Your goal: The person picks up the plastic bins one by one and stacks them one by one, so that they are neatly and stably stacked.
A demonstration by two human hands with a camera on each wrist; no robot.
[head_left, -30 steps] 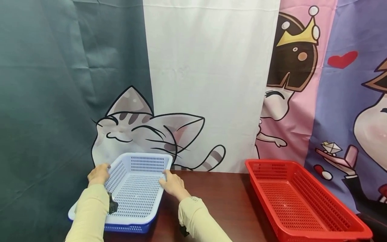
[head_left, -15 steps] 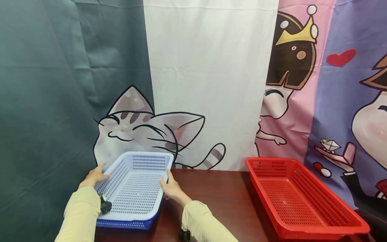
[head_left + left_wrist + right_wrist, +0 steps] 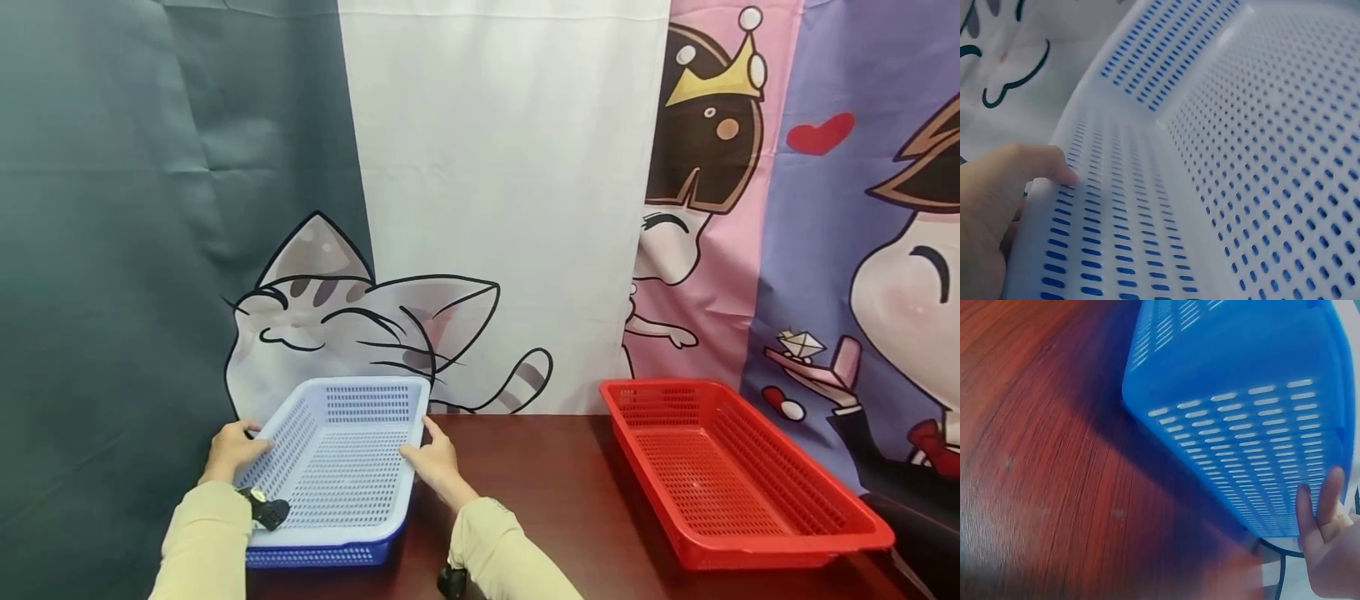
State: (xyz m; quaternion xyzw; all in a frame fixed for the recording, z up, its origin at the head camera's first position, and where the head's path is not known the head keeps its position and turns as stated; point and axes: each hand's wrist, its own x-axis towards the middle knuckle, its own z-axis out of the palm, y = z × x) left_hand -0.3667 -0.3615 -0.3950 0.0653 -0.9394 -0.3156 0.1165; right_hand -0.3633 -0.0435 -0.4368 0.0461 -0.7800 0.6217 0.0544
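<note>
A white perforated plastic basket (image 3: 360,382) sits nested inside a blue one (image 3: 322,557) on the left of the table. My left hand (image 3: 228,452) grips the left long side, its thumb hooked over the white rim onto the inner wall. On the right side, my right hand (image 3: 437,458) holds the rim with the thumb on top. In the right wrist view, fingers of that hand (image 3: 1338,556) lie against the blue basket's outer wall (image 3: 1260,450). No contents show inside the white basket.
A red perforated basket (image 3: 750,546) stands at the right of the dark wood table (image 3: 525,492). Behind the table hangs a printed cartoon curtain (image 3: 510,167). A black camera (image 3: 270,510) on my left wrist overhangs the white basket's near-left part.
My left hand loosened with fingers spread, then took the left rim again, slightly nearer me. My right hand stays at the right rim. The head view has turned slightly right.
</note>
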